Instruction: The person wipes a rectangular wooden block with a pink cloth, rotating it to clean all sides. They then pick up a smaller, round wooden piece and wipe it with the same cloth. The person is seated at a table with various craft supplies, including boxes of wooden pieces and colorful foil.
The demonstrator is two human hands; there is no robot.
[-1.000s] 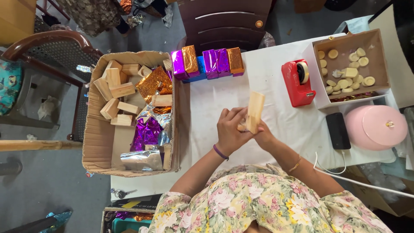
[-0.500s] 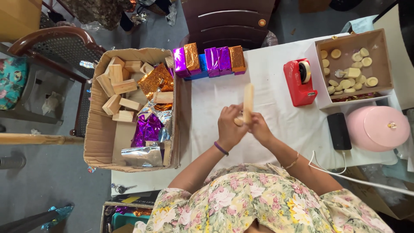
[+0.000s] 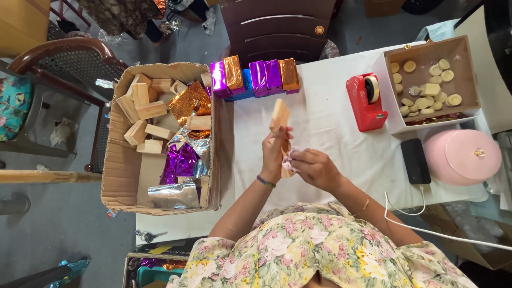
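My left hand (image 3: 275,154) grips a bare wooden block (image 3: 279,115), holding it upright above the white table (image 3: 330,133). My right hand (image 3: 314,168) touches the block's lower end, with a small crumpled pale scrap pinched between the fingers. A row of blocks wrapped in purple, orange and blue foil (image 3: 255,77) stands at the table's far edge, beyond both hands.
A cardboard box (image 3: 125,181) with plain wooden blocks (image 3: 144,112) and crumpled foil sheets (image 3: 181,160) sits left. Right of my hands are a red tape dispenser (image 3: 366,101), a box of round discs (image 3: 426,85), a black phone (image 3: 415,160) and a pink lid (image 3: 461,157).
The wooden block has been turned in my hands, from broad face to narrow edge and back. My right hand has slid down to its lower end.
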